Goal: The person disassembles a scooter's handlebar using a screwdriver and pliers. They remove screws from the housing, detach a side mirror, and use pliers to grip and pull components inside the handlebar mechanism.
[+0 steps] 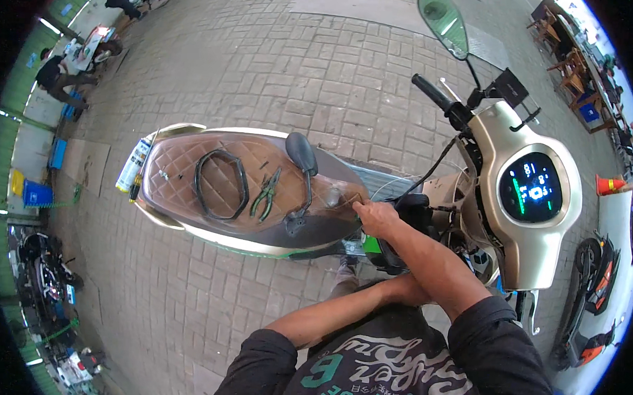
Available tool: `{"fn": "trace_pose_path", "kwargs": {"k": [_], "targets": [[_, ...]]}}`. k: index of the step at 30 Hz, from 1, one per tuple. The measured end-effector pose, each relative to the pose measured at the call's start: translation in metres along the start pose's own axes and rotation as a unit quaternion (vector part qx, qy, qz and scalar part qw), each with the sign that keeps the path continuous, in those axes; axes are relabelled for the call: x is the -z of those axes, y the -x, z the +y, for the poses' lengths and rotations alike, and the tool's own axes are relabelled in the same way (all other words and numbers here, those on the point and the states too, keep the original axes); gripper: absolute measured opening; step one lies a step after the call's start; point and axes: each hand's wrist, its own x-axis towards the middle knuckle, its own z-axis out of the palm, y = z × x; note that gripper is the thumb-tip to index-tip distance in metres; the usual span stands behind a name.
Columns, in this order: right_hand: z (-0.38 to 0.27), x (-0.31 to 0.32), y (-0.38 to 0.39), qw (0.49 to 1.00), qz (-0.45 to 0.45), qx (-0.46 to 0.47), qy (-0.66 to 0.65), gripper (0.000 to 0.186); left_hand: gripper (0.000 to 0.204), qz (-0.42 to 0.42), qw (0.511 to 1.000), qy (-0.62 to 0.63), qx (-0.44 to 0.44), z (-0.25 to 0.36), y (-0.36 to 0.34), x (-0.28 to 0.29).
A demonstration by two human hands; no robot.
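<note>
My right hand (377,218) is at the front tip of a scooter's brown quilted seat (181,146). Its fingers are closed, with a bit of green by them; what they grip is too small to make out. My left arm crosses beneath the right forearm, and my left hand (413,291) is mostly hidden there, its fingers out of sight. On the seat lie a black angular ring (245,187), green-handled pliers (267,195), a detached black mirror (301,153) on its stem and several small loose parts (165,175).
The champagne-coloured handlebar cover (533,249) with its lit display (531,187) rises at the right, a second mirror (444,23) above it. A spray can (133,165) leans at the seat's rear. Motorcycles (48,274) stand far left; another scooter (595,280) stands far right.
</note>
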Motion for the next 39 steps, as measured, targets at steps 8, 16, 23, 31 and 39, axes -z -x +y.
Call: {"fn": "trace_pose_path", "kwargs": {"k": [8,16,23,31,39], "targets": [[-0.027,0.019,0.005,0.998,0.060,0.006,0.022,0.030,0.042,-0.170,0.747,-0.606,-0.216,-0.050,-0.018,-0.031],[-0.167,0.008,-0.092,0.986,-0.007,0.048,-0.160,0.030,0.041,-0.188,0.582,-0.758,-0.229,-0.087,-0.004,-0.069],[-0.177,-0.009,-0.127,0.972,0.070,-0.036,-0.223,0.030,0.041,-0.169,0.861,-0.460,-0.136,-0.050,0.000,-0.026],[-0.164,-0.009,-0.126,0.954,0.060,-0.092,-0.279,0.027,0.040,-0.104,0.977,-0.180,-0.048,-0.007,0.009,0.010],[-0.139,0.020,-0.105,0.874,0.126,-0.212,-0.419,0.045,0.039,-0.082,0.991,-0.098,-0.026,0.013,0.008,0.015]]}}
